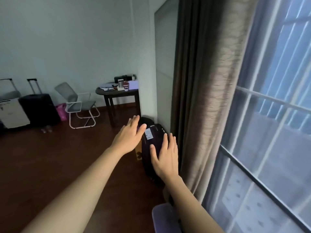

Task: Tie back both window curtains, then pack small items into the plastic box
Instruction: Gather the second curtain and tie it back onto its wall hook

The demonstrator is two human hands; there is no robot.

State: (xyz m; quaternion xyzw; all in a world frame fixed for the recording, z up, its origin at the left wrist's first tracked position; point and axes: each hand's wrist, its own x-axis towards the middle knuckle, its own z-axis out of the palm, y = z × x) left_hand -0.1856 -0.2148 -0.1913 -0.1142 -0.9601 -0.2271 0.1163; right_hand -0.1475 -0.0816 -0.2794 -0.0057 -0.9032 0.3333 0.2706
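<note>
A brown-grey curtain (pixel 208 91) hangs bunched in loose folds at the left side of the window (pixel 276 125), reaching down to the floor. My left hand (pixel 129 137) is stretched out in front of me with straight fingers, holding nothing. Flat and empty too, my right hand (pixel 165 156) is raised just left of the curtain's lower part, apart from the fabric. Both hands hover in front of a dark backpack (pixel 152 147) that stands on the floor by the wall corner. No plastic box is visible.
A dark round table (pixel 121 94) with small items stands at the back by the wall. A grey folding chair (pixel 79 105), a pink bag and two suitcases (pixel 39 110) stand along the far wall. A purple object (pixel 165 217) lies at the bottom edge. The floor is dark wood.
</note>
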